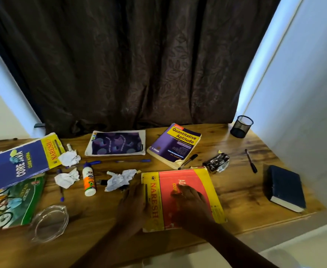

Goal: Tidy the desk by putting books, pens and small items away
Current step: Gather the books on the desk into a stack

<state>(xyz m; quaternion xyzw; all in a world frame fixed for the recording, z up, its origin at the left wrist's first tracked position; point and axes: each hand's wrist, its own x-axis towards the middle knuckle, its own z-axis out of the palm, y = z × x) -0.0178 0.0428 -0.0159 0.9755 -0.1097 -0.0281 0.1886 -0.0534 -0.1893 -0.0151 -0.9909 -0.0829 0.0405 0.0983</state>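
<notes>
The red-and-yellow NARESH book (185, 192) is lying flat at the front of the wooden desk (236, 190), its long axis running from the near edge toward the curtain (129, 64), spine side to the left. The left hand (133, 206) is resting along the book's left edge, fingers seemingly curling round the spine, though shadow blurs this. The right hand (191, 202) is pressing flat on the cover, fingers spread and pointing away. Just beyond the book, the Quantitative Aptitude book (175, 145) is sitting angled
</notes>
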